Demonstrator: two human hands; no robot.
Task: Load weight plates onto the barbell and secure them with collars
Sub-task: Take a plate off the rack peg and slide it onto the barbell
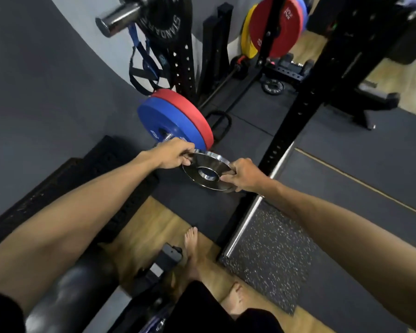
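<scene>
A small chrome weight plate [207, 164] with a round centre hole is held nearly flat in front of me. My left hand [173, 153] grips its left rim and my right hand [244, 175] grips its right rim. Just beyond it, a blue plate [163, 116] and a red plate [190, 111] sit together on the barbell sleeve [166, 137], whose chrome end pokes out just above my left hand. The barbell shaft [250, 217] runs low across the floor toward the lower right. No collar is visible on the sleeve.
A black rack upright [298, 111] rises just right of the plates. Higher up, another bar [120, 18] carries a black plate [168, 18]. Red and yellow plates [274, 27] hang at the back. My bare feet [192, 248] stand on wood flooring beside black mats.
</scene>
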